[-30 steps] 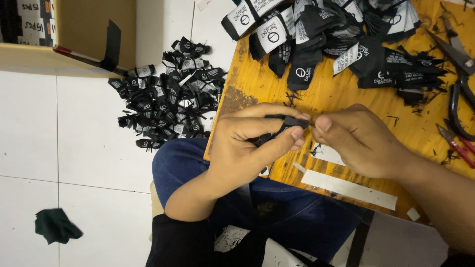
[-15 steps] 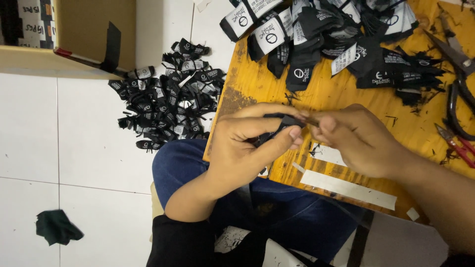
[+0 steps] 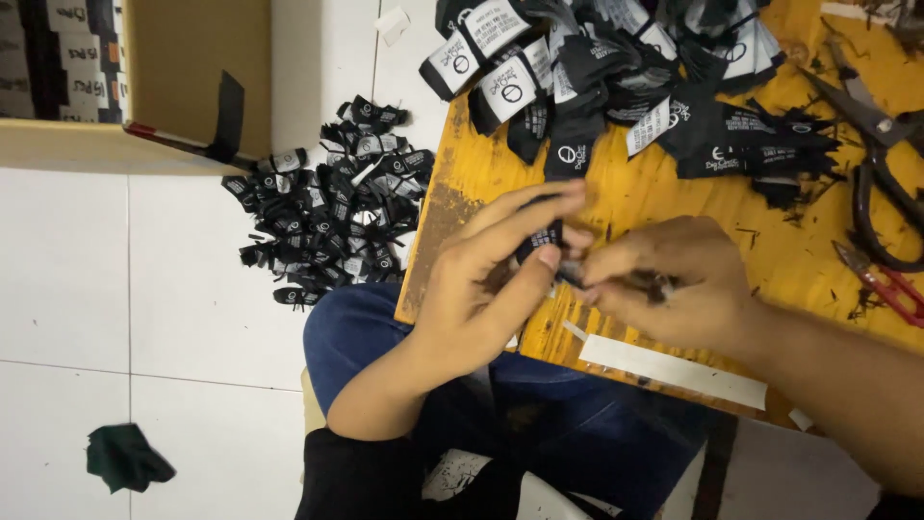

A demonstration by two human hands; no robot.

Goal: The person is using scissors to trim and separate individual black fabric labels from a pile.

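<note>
L hand (image 3: 486,289) & R hand (image 3: 664,284), both pinched shut on one black woven label (image 3: 541,241) over yellow board (image 3: 616,193).

The black label (image 3: 541,241) was mostly hidden between the left hand (image 3: 491,279) and right hand (image 3: 664,284). The scissors (image 3: 881,159) were cut off by the edge.

Two hands (image 3: 481,299) (image 3: 674,289), one black label (image 3: 541,241), two label heaps (image 3: 332,202) (one floor, one desk (image 3: 654,58)), one scissors (image 3: 881,164), one red snips (image 3: 881,284), one white strip (image 3: 674,371)
</note>
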